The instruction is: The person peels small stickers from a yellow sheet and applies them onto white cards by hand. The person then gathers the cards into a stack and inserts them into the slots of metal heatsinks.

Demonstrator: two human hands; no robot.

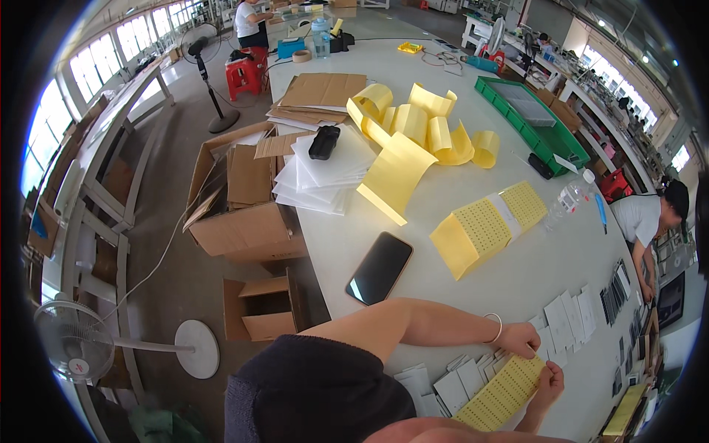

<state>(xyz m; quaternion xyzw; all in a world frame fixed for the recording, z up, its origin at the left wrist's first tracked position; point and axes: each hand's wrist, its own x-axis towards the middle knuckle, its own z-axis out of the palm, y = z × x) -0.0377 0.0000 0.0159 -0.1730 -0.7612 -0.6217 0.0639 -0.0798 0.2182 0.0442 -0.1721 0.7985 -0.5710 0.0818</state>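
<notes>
Both hands are at the near right of the white table. My left hand (519, 340), a bracelet at its wrist, pinches the far edge of a yellow sheet (498, 399) patterned with rows of small dark marks. My right hand (548, 384) grips the same sheet at its right corner, fingers curled in. The sheet slants down toward me, over part of a spread of flat white pieces (452, 390). More white pieces (567, 321) lie in overlapping rows just beyond my hands. A stack of similar yellow sheets (491, 225) with a pale band around it lies farther off.
A phone (379, 268) lies beyond my left forearm. Curled yellow strips (410, 125), white foam sheets (317, 177) and a green tray (532, 122) are farther back. A plastic bottle (572, 196) is at the right. Cardboard boxes (251, 229) stand left of the table; a co-worker (642, 221) bends at the right.
</notes>
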